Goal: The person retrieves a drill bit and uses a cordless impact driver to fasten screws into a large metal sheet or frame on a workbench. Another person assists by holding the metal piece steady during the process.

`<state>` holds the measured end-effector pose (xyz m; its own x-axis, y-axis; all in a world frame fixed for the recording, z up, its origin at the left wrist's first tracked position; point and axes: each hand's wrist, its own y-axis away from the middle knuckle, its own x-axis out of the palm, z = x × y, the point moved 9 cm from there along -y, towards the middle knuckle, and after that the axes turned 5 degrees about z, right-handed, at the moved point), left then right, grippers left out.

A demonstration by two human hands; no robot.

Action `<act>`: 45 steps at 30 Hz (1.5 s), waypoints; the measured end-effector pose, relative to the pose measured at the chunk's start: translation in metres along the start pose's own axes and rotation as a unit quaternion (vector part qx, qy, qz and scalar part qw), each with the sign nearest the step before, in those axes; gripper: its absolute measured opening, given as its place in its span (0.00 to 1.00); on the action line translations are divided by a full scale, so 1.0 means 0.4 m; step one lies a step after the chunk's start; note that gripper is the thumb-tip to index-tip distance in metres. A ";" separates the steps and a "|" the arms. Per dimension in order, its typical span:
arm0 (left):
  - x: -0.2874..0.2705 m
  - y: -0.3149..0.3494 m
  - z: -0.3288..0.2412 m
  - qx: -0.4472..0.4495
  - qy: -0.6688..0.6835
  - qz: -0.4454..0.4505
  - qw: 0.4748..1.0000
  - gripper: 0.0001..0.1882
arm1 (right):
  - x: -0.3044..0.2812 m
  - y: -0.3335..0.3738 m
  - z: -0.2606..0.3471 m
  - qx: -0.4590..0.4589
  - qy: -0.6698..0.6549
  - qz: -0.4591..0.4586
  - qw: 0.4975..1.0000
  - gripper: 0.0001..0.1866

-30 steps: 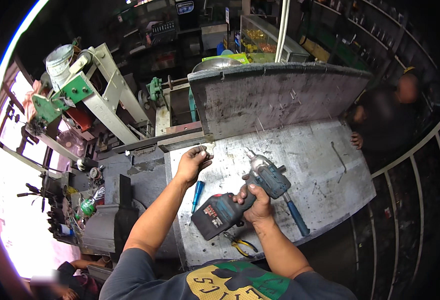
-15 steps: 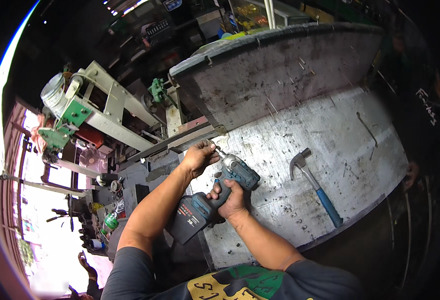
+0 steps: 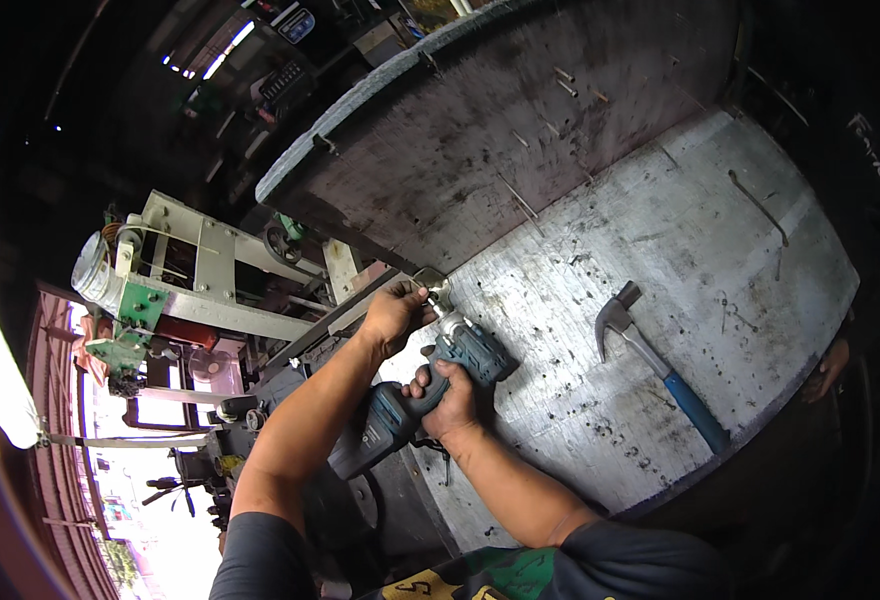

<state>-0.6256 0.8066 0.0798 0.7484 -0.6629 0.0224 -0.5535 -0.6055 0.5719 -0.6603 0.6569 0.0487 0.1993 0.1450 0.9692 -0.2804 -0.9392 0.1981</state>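
A teal and black cordless impact wrench [image 3: 470, 352] is held by the handle in my right hand [image 3: 450, 400], fingers wrapped round it. Its grey metal nose points up and left, away from me. Right at the tip, my left hand [image 3: 400, 318] is closed, with thumb and fingers pinched together; what they hold is too small and covered to make out. Just beyond those fingers, a small metal bracket [image 3: 438, 287] sits at the lower left corner of the upright panel [image 3: 480, 140]. The dark battery [image 3: 372, 440] hangs below my left forearm.
A blue-handled claw hammer [image 3: 650, 350] lies on the scuffed metal sheet [image 3: 600, 420] to the right. Farther right rests a thin bent rod [image 3: 757, 207]. Several nails or pins stick out of the panel. A machine frame [image 3: 215, 262] stands left. Another person's hand [image 3: 828, 372] shows at the right edge.
The view has shifted, and the panel looks larger. My left hand and the wrench's nose are now closer to the corner bracket. Both hands keep their grip.
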 end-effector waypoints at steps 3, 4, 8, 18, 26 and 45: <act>-0.011 -0.019 0.009 0.015 0.001 0.004 1.000 0.09 | -0.024 -0.012 -0.011 0.001 -0.006 -0.001 1.000 0.21; -0.019 -0.023 0.013 0.018 0.006 0.000 1.000 0.09 | -0.033 -0.014 -0.015 0.002 -0.005 -0.004 1.000 0.21; -0.023 -0.036 0.031 0.008 0.021 0.028 0.999 0.08 | -0.063 -0.027 -0.026 -0.014 -0.031 -0.026 0.999 0.21; -0.035 -0.045 0.051 -0.058 0.023 0.028 0.998 0.05 | -0.074 -0.036 -0.043 -0.012 -0.061 -0.015 0.998 0.20; -0.017 -0.061 0.043 -0.047 -0.006 0.059 0.997 0.07 | -0.067 -0.043 -0.036 -0.035 -0.060 0.003 0.998 0.16; 0.004 -0.050 0.025 -0.021 0.002 0.010 1.000 0.11 | -0.063 -0.053 -0.022 -0.034 -0.011 -0.001 0.999 0.15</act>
<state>-0.6171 0.8132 0.0603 0.7391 -0.6726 0.0363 -0.5517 -0.5735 0.6056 -0.6676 0.6758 0.0213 0.2207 0.1397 0.9653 -0.3434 -0.9152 0.2110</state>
